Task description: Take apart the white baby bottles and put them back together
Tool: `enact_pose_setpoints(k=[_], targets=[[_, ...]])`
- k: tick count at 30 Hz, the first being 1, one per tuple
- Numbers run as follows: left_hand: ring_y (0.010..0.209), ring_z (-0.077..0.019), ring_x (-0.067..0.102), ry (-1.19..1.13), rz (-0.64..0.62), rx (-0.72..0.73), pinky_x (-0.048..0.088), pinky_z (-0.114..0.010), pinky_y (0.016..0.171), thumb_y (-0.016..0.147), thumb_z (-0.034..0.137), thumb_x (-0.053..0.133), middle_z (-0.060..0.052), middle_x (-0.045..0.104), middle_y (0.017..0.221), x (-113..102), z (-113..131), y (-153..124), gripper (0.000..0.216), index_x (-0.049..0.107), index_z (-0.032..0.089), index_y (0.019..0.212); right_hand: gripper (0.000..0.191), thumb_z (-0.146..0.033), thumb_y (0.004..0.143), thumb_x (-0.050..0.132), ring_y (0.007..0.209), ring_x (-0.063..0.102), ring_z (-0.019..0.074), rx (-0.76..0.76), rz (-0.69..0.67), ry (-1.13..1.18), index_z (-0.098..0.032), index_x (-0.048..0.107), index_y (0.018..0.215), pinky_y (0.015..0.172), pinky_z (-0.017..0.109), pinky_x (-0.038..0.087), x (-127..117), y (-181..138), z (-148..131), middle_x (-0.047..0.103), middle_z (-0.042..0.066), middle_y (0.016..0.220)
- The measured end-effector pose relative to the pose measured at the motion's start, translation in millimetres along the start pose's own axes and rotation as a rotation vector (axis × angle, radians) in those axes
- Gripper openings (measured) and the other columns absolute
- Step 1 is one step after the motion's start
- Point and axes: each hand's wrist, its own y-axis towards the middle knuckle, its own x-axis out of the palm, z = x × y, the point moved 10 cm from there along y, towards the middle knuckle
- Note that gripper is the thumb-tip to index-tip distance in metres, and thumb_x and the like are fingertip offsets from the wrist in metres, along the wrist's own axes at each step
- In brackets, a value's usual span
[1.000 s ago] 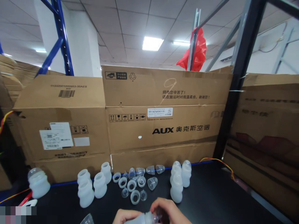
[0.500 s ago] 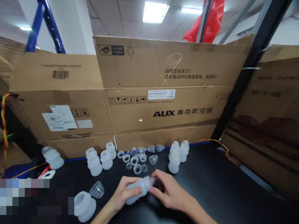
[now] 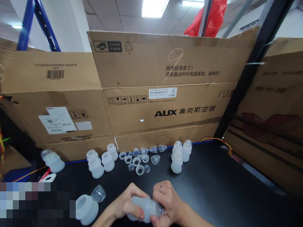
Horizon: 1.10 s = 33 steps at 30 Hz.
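Bottle (image 3: 144, 210) held sideways: left hand (image 3: 125, 205) wraps its body, likely steadying it; right hand (image 3: 168, 201) fingers clasp its top.

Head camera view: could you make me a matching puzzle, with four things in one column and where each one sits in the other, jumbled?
Things:
1. translucent bottle
2. red bag
3. loose rings and clear caps
4. uncapped bottle

Places:
A. near left of the table, beside a clear dome cap
B. up high, against a metal post
C. gripped between left hand and right hand
D. mid-table, in front of the AUX carton

Pairs: 1-C, 2-B, 3-D, 4-A.
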Motion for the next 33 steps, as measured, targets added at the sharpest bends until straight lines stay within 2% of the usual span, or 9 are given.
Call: enact_pose_setpoints(k=[5, 9, 12, 15, 17, 19, 23, 27, 33], targets=[[0.055, -0.0079, 0.046, 0.101, 0.294, 0.097, 0.036, -0.018, 0.051, 0.058, 0.052, 0.092, 0.0, 0.066, 0.066, -22, -13, -1, 0.065, 0.082, 0.013, 0.109, 0.052, -0.051, 0.095, 0.046, 0.052, 0.026, 0.0093, 0.523, -0.003, 0.129, -0.019, 0.031, 0.057, 0.055, 0.026, 0.017, 16, -18, 55, 0.027, -0.004, 0.053], [0.091, -0.0244, 0.071, 0.25, 0.531, 0.242, 0.057, -0.029, 0.085, 0.061, 0.048, 0.093, -0.01, 0.08, 0.103, -37, -7, -5, 0.062, 0.081, 0.019, 0.115, 0.061, -0.058, 0.104, 0.039, 0.054, 0.031, 0.0086, 0.715, 0.033, 0.259, -0.018, 0.038, 0.058, 0.052, 0.023, 0.022, 23, -24, 77, 0.03, -0.004, 0.056], [0.105, -0.0303, 0.072, 0.135, 0.68, 0.302, 0.057, -0.034, 0.095, 0.061, 0.049, 0.092, -0.012, 0.079, 0.114, -49, -4, -8, 0.061, 0.081, 0.019, 0.113, 0.057, -0.057, 0.108, 0.029, 0.058, 0.042, 0.0109, 0.725, 0.16, 0.323, -0.018, 0.049, 0.072, 0.053, 0.021, 0.037, 15, -23, 86, 0.044, -0.003, 0.063], [0.089, -0.0244, 0.072, -0.059, 0.787, 0.352, 0.058, -0.028, 0.079, 0.068, 0.053, 0.087, -0.011, 0.08, 0.1, -59, 0, -13, 0.055, 0.078, 0.016, 0.107, 0.039, -0.044, 0.109, 0.034, 0.092, 0.063, 0.0187, 0.625, 0.261, 0.143, -0.018, 0.063, 0.107, 0.084, 0.031, 0.056, -4, -15, 89, 0.065, 0.007, 0.099], [0.076, -0.0191, 0.067, -0.133, 0.843, 0.345, 0.054, -0.024, 0.069, 0.07, 0.054, 0.086, -0.008, 0.077, 0.089, -65, -1, -16, 0.053, 0.076, 0.015, 0.105, 0.033, -0.031, 0.105, 0.043, 0.129, 0.055, 0.0261, 0.534, 0.227, -0.069, -0.021, 0.059, 0.133, 0.111, 0.045, 0.048, -10, -8, 89, 0.057, 0.013, 0.138], [0.071, -0.0166, 0.063, -0.158, 0.835, 0.33, 0.051, -0.023, 0.067, 0.072, 0.054, 0.086, -0.007, 0.075, 0.084, -68, -3, -15, 0.053, 0.075, 0.014, 0.104, 0.05, -0.019, 0.1, 0.044, 0.15, 0.034, 0.0308, 0.486, 0.135, -0.238, -0.024, 0.048, 0.149, 0.122, 0.056, 0.037, -6, -3, 94, 0.041, 0.012, 0.159], [0.08, -0.0193, 0.064, -0.114, 0.75, 0.299, 0.052, -0.024, 0.07, 0.072, 0.054, 0.085, -0.009, 0.076, 0.093, -68, -8, -8, 0.054, 0.075, 0.015, 0.107, 0.07, -0.006, 0.092, 0.039, 0.155, 0.025, 0.0303, 0.474, 0.021, -0.336, -0.023, 0.033, 0.159, 0.123, 0.057, 0.038, 6, -8, 104, 0.044, 0.009, 0.157], [0.082, -0.0192, 0.066, -0.061, 0.74, 0.291, 0.051, -0.023, 0.072, 0.074, 0.054, 0.084, -0.009, 0.077, 0.096, -65, -4, -7, 0.053, 0.075, 0.015, 0.109, 0.052, -0.012, 0.095, 0.047, 0.141, 0.045, 0.0303, 0.479, 0.002, -0.292, -0.02, 0.048, 0.146, 0.119, 0.053, 0.045, 8, -15, 102, 0.051, 0.015, 0.145], [0.087, -0.0223, 0.071, 0.067, 0.789, 0.307, 0.056, -0.025, 0.076, 0.075, 0.057, 0.08, -0.009, 0.078, 0.098, -66, 5, -16, 0.054, 0.075, 0.015, 0.108, 0.032, -0.022, 0.101, 0.051, 0.147, 0.041, 0.0318, 0.468, 0.02, -0.168, -0.021, 0.054, 0.134, 0.117, 0.055, 0.046, -1, -18, 100, 0.056, 0.013, 0.142]])
